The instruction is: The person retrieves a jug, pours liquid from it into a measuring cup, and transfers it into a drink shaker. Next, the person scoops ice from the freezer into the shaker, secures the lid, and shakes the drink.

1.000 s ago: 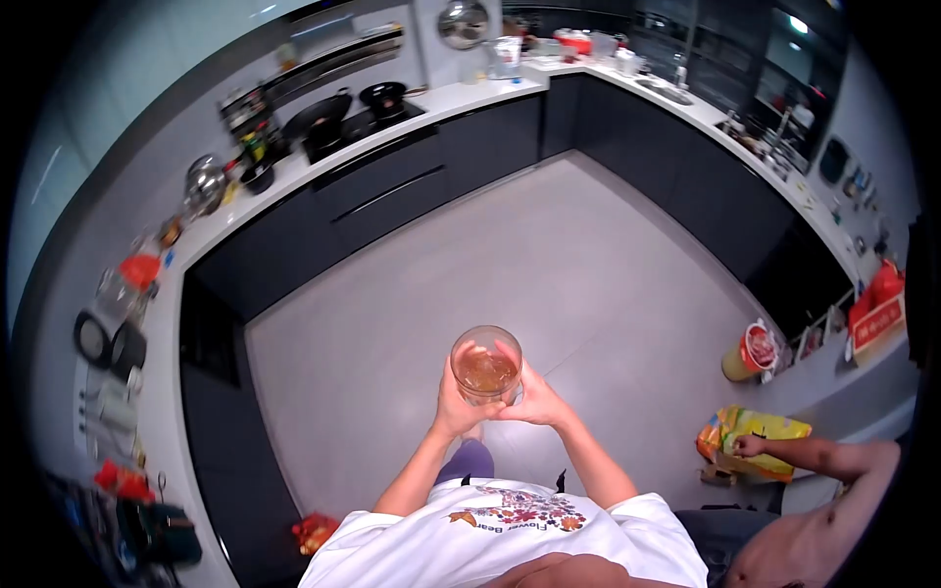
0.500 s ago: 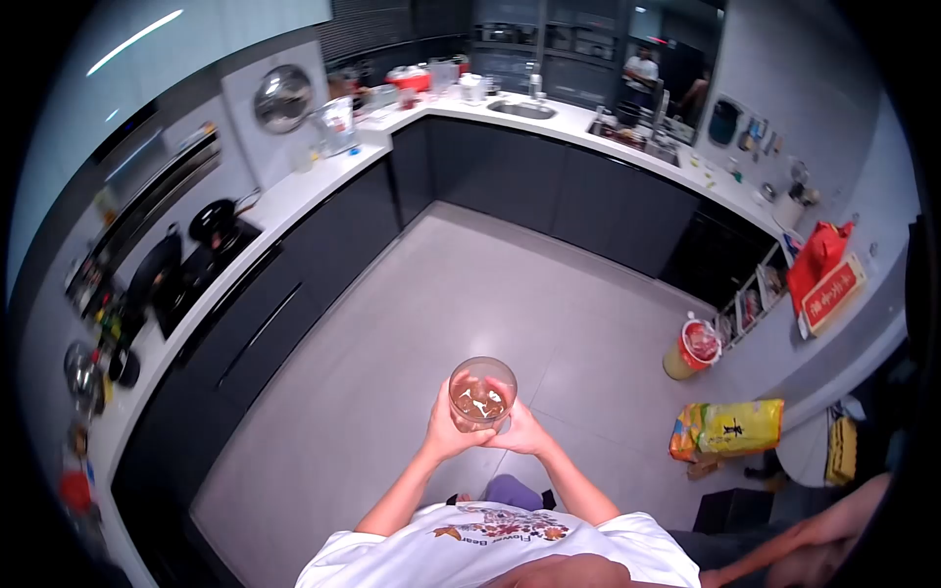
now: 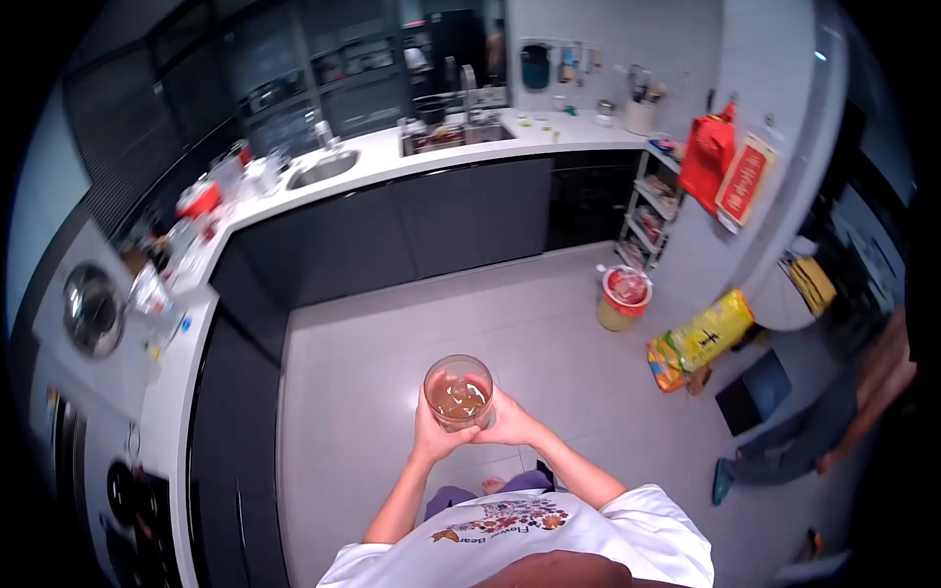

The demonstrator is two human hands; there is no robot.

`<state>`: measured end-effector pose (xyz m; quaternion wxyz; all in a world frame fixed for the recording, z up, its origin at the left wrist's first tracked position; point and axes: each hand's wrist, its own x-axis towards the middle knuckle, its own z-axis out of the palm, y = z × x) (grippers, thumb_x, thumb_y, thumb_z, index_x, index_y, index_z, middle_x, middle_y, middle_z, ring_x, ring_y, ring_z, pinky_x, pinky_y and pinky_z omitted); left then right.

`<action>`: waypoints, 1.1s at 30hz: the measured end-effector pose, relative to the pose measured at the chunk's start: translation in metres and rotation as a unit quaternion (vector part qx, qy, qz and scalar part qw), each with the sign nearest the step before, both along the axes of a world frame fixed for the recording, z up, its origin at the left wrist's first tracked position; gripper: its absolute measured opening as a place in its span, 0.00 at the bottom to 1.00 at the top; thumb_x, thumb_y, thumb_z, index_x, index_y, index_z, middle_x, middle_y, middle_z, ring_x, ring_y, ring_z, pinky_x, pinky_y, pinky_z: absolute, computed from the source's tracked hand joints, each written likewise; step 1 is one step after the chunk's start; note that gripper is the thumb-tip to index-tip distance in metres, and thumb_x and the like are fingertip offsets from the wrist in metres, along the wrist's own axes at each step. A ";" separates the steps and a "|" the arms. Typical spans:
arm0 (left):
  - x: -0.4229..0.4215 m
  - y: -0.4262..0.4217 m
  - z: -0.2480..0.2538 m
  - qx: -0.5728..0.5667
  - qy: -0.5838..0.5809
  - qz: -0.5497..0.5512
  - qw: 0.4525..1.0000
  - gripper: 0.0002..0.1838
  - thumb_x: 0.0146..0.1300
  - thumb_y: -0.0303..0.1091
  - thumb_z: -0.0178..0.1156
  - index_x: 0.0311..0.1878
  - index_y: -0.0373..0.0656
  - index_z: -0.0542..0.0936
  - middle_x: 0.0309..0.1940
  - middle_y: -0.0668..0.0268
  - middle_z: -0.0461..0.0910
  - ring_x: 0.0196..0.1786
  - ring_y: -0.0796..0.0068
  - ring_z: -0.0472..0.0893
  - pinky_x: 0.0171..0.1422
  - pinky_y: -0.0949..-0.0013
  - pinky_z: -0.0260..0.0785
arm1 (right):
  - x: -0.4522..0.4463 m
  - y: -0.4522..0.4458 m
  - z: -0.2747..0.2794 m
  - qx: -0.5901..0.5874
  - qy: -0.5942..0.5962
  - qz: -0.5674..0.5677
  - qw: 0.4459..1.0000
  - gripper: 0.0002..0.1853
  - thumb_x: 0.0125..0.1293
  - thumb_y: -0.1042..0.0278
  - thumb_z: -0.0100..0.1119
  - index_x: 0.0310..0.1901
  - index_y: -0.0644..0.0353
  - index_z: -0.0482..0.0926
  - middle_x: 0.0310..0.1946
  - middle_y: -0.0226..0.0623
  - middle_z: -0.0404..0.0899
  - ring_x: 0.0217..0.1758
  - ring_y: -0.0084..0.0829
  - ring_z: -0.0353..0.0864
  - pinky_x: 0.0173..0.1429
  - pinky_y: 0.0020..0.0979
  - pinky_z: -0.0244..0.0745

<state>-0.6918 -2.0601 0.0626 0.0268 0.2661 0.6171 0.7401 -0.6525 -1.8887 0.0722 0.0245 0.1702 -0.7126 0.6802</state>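
Observation:
A clear round glass container is held out in front of my chest, above the floor. Through its open top I see brownish contents, perhaps liquid, with bright white streaks that could be pieces or reflections. My left hand wraps its left side, and my right hand cups the right side. The two hands meet near the bottom of the glass. Some fingers are hidden behind it or seen blurred through its wall.
A white counter with sinks curves along the far and left sides. To the right stand a waste bin, a yellow bag and a dark box on the floor. Another person's leg shows at the right edge.
My view has turned to the right, so the counter and sinks sit further left. More of the other person's leg shows. Both hands still hold the glass container.

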 end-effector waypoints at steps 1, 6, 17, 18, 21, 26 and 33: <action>-0.021 0.000 0.001 -0.006 0.012 -0.027 1.000 0.58 0.37 0.39 0.82 0.70 0.37 0.57 0.63 0.56 0.67 0.67 0.63 0.69 0.70 0.60 0.65 | -0.009 -0.002 0.003 0.013 0.008 -0.036 0.999 0.55 0.42 0.67 0.79 0.72 0.60 0.54 0.68 0.42 0.64 0.72 0.35 0.62 0.74 0.37 0.59; -0.086 0.019 0.009 0.003 -0.003 -0.191 0.982 0.57 0.38 0.39 0.81 0.70 0.38 0.57 0.63 0.55 0.67 0.66 0.62 0.70 0.70 0.59 0.65 | -0.025 -0.004 0.004 0.069 0.041 -0.201 0.976 0.53 0.46 0.62 0.78 0.71 0.62 0.54 0.68 0.45 0.64 0.72 0.37 0.63 0.73 0.38 0.59; -0.073 0.012 0.012 -0.029 -0.021 -0.581 0.813 0.55 0.38 0.40 0.80 0.69 0.39 0.58 0.61 0.56 0.68 0.65 0.62 0.71 0.68 0.59 0.66 | 0.064 -0.137 0.001 0.022 -0.033 -0.588 0.808 0.54 0.44 0.63 0.78 0.72 0.60 0.54 0.68 0.44 0.64 0.73 0.37 0.63 0.74 0.38 0.59; -0.063 0.008 0.010 -0.026 -0.026 -0.601 0.798 0.55 0.38 0.40 0.81 0.69 0.39 0.58 0.61 0.56 0.68 0.65 0.63 0.71 0.69 0.60 0.66 | 0.074 -0.147 0.003 0.012 -0.041 -0.604 0.796 0.55 0.44 0.65 0.78 0.72 0.60 0.54 0.69 0.43 0.63 0.73 0.36 0.63 0.74 0.38 0.58; -0.034 0.004 0.006 -0.008 -0.034 -0.648 0.761 0.56 0.38 0.40 0.81 0.70 0.39 0.58 0.61 0.56 0.68 0.65 0.63 0.71 0.69 0.60 0.65 | 0.104 -0.177 0.018 0.017 -0.059 -0.651 0.757 0.55 0.43 0.65 0.79 0.72 0.61 0.55 0.68 0.42 0.64 0.72 0.34 0.64 0.74 0.38 0.59; 0.012 0.004 0.001 0.015 -0.041 -0.684 0.728 0.56 0.39 0.40 0.81 0.70 0.39 0.57 0.61 0.58 0.68 0.66 0.64 0.71 0.69 0.61 0.64 | 0.146 -0.193 0.019 0.035 -0.042 -0.682 0.729 0.54 0.45 0.63 0.78 0.72 0.61 0.54 0.67 0.43 0.65 0.72 0.34 0.64 0.73 0.37 0.60; 0.056 -0.003 0.010 0.026 -0.036 -0.697 0.716 0.56 0.40 0.40 0.81 0.70 0.40 0.57 0.62 0.58 0.67 0.66 0.64 0.69 0.70 0.60 0.63 | 0.190 -0.205 0.025 0.062 -0.046 -0.696 0.714 0.54 0.44 0.65 0.78 0.72 0.59 0.55 0.67 0.41 0.66 0.70 0.34 0.66 0.73 0.38 0.60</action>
